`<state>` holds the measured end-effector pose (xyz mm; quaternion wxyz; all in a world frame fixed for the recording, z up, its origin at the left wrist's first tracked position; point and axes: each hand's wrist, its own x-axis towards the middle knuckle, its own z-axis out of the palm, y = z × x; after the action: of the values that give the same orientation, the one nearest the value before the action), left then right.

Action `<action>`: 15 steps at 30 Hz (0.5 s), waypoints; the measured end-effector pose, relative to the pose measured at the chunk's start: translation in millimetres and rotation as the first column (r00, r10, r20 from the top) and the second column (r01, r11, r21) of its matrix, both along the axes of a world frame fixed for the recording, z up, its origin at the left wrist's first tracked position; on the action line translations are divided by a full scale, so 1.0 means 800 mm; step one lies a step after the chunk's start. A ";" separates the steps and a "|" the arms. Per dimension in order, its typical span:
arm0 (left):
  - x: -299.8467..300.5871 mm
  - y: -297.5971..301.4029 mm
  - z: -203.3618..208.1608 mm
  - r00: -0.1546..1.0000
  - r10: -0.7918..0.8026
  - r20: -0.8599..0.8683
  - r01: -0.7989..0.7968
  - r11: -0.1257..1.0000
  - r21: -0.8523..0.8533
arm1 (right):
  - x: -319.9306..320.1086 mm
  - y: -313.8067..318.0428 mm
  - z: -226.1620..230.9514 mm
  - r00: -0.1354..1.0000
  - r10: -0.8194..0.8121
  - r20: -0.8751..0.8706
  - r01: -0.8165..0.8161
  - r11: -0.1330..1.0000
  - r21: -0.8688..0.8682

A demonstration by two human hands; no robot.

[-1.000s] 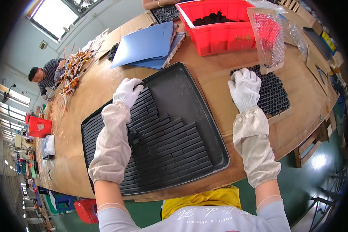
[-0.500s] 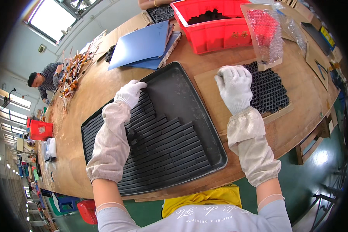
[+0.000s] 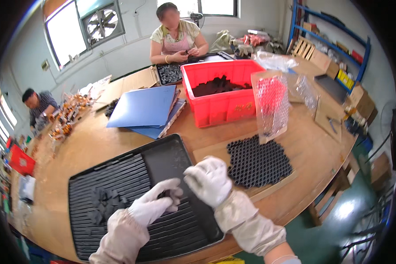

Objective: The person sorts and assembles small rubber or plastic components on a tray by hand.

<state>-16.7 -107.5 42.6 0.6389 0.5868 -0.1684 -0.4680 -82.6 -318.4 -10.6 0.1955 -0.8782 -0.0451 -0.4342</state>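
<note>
A black tray (image 3: 187,154) lies in front of me, lined with rows of narrow black strips (image 3: 127,174). Loose small black blocks (image 3: 105,203) are heaped on the rows at its left. My left hand (image 3: 158,201), in a white glove, is above the tray's middle, fingers curled round a small dark piece partly hidden by them. Close beside it, over the tray's right edge, my right hand (image 3: 209,181), gloved too, has its fingers pinched together; what they hold, if anything, is hidden. Right of that hand, a sheet of black ring-shaped pieces (image 3: 259,162) rests on a board.
Beyond the tray are blue folders (image 3: 143,108) and a red bin (image 3: 220,108) of black pieces. Bubble wrap (image 3: 273,105) hangs at the bin's right corner. One person (image 3: 176,42) handles small pieces across the table; another (image 3: 39,110) works at far left beside tangled wires (image 3: 68,116).
My view has tilted up, showing the person opposite. My left hand has left the tray's far end for its middle. My right hand has come from beside the ring sheet to the tray's edge.
</note>
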 end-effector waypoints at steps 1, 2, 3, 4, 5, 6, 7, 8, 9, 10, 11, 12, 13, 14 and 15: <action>-0.004 0.012 -0.012 0.999 0.026 -0.046 -0.028 0.998 -0.063 | 0.001 0.009 0.000 0.996 0.084 -0.003 -0.084 0.996 0.023; -0.006 0.020 -0.024 0.994 0.051 -0.096 -0.063 0.990 -0.124 | 0.002 0.018 0.004 0.989 0.148 0.006 -0.148 0.988 0.051; -0.010 0.027 -0.029 0.993 0.095 -0.072 -0.104 0.986 -0.132 | 0.001 0.028 0.006 0.982 0.188 -0.008 -0.188 0.981 0.046; -0.013 0.030 -0.034 0.990 0.131 -0.054 -0.138 0.981 -0.139 | 0.000 0.034 0.005 0.975 0.219 -0.028 -0.218 0.975 0.043; -0.016 0.031 -0.037 0.984 0.172 -0.053 -0.177 0.977 -0.116 | -0.003 0.038 0.003 0.967 0.249 -0.054 -0.247 0.968 0.033; -0.015 0.028 -0.035 0.982 0.178 -0.058 -0.183 0.979 -0.091 | -0.005 0.039 0.001 0.959 0.272 -0.076 -0.271 0.962 0.024; -0.016 0.034 -0.040 0.980 0.192 -0.044 -0.195 0.976 -0.098 | -0.005 0.047 0.003 0.954 0.283 -0.095 -0.283 0.959 0.013; -0.016 0.038 -0.046 0.978 0.204 -0.029 -0.206 0.973 -0.102 | -0.007 0.051 0.004 0.939 0.314 -0.143 -0.316 0.949 0.007; -0.018 0.042 -0.050 0.975 0.203 0.093 -0.196 0.977 -0.082 | -0.008 0.058 0.006 0.934 0.310 -0.180 -0.317 0.948 -0.015; -0.023 0.042 -0.049 0.959 0.191 0.209 -0.184 0.981 -0.055 | -0.011 0.062 0.006 0.928 0.300 -0.221 -0.315 0.948 -0.034; -0.019 0.047 -0.033 0.842 0.050 0.537 -0.120 0.988 0.096 | -0.013 0.065 0.008 0.921 0.305 -0.244 -0.324 0.945 -0.040; -0.021 0.050 -0.034 0.773 0.037 0.634 -0.122 0.988 0.090 | -0.014 0.070 0.009 0.923 0.306 -0.235 -0.329 0.942 -0.065; -0.024 0.054 -0.039 0.747 0.023 0.664 -0.113 0.989 0.093 | -0.015 0.073 0.010 0.926 0.305 -0.224 -0.332 0.939 -0.091; -0.028 0.058 -0.042 0.720 0.007 0.694 -0.102 0.990 0.095 | -0.017 0.075 0.012 0.920 0.311 -0.239 -0.340 0.936 -0.090; -0.032 0.058 -0.035 0.782 0.007 0.623 -0.120 0.983 0.139 | -0.018 0.073 0.013 0.911 0.324 -0.256 -0.360 0.927 -0.109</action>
<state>-42.5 -61.3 14.7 0.5107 0.7660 -0.3078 -0.2400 -96.6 -259.8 -0.1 0.2043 -0.9140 -0.2083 -0.2820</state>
